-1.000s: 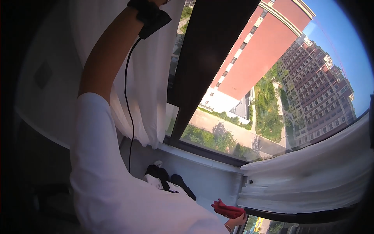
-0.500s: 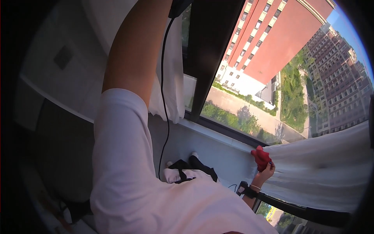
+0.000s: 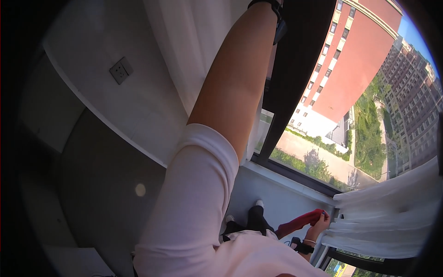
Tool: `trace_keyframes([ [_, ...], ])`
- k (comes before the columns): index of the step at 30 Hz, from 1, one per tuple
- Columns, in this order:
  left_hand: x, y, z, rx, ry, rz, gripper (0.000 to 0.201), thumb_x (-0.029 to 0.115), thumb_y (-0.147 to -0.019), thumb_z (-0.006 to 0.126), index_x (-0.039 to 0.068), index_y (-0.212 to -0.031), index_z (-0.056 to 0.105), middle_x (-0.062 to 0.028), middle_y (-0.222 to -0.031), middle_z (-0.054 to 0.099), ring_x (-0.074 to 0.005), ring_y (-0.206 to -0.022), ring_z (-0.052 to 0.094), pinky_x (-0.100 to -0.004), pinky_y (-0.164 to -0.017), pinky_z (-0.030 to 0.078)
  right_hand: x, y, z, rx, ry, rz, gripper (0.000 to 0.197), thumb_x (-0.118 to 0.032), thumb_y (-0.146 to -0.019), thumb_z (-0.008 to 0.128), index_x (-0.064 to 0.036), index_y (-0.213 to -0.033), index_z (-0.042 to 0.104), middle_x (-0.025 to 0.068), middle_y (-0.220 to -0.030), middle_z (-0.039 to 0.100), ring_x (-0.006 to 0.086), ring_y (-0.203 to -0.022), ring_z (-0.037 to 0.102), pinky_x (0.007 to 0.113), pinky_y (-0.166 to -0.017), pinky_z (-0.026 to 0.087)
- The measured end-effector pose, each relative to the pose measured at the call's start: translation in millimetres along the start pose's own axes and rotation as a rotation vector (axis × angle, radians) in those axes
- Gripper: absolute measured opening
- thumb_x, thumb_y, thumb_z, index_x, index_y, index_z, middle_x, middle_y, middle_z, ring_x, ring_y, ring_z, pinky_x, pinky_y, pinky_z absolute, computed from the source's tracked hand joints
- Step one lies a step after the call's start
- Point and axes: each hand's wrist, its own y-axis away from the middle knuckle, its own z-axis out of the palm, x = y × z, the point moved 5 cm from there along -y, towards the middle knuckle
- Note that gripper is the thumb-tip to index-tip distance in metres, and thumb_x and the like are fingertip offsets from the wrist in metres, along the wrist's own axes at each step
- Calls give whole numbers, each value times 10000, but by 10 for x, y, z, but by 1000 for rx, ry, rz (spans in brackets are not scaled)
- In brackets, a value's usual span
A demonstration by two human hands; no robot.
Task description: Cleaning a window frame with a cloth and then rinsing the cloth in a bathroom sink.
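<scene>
My right hand is closed on one end of a dark red cloth, low at the right beside the white curtain. From the fingers the cloth stretches down to the left as a long strip, its lower end reaching my body. A bracelet and a black strap with a small device sit on the right wrist. My left arm is raised along the window frame, with a black strap around its wrist. The left hand itself is cut off by the top edge.
A dark-framed window fills the right side, buildings and trees beyond it. White curtains hang beside the raised arm and at the far right. A wall socket is at upper left. My shoes stand on the grey floor.
The red cloth, bunched up above my right hand before, now hangs as a long strip toward my body. The view has turned, so my left arm appears further right and its hand stays outside the picture.
</scene>
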Motion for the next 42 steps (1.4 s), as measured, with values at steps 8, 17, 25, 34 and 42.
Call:
trace_keyframes([
  [8,105,248,-27,178,-4,-14,258,196,-905,398,47,-896,608,-141,-778,637,-320,-681,633,-420,-569,521,222,220,352,-24,14,77,92,-6,-861,479,-20,-931,536,63,-911,564,146,-799,560,275,-705,500],
  [17,-22,171,-117,256,-102,107,219,229,-895,459,63,-880,600,-127,-661,604,-327,-588,597,-408,-485,491,-340,-367,918,-114,7,-50,95,-59,-891,486,-22,-965,533,55,-898,562,130,-786,555,268,-695,485],
  [25,-160,203,-356,-449,631,24,551,492,-880,482,59,-542,510,-8,-417,447,-92,-374,456,-250,-442,406,-503,-674,1126,-284,63,-112,36,-32,-884,497,-39,-897,530,27,-829,564,98,-726,538,236,-671,457],
  [34,-95,430,-249,-345,1155,-185,547,553,-872,462,74,-612,425,38,-476,297,-60,-380,311,-224,-383,244,-687,-774,814,-260,171,-156,54,8,-858,498,-26,-880,533,37,-817,568,100,-738,537,244,-683,456],
  [42,-73,356,-254,-253,1028,-335,507,534,-877,438,84,-642,445,28,-509,349,-65,-410,339,-238,-408,267,-765,-265,572,-247,159,-22,21,-42,-868,516,-25,-873,529,35,-806,571,105,-703,549,245,-634,476],
])
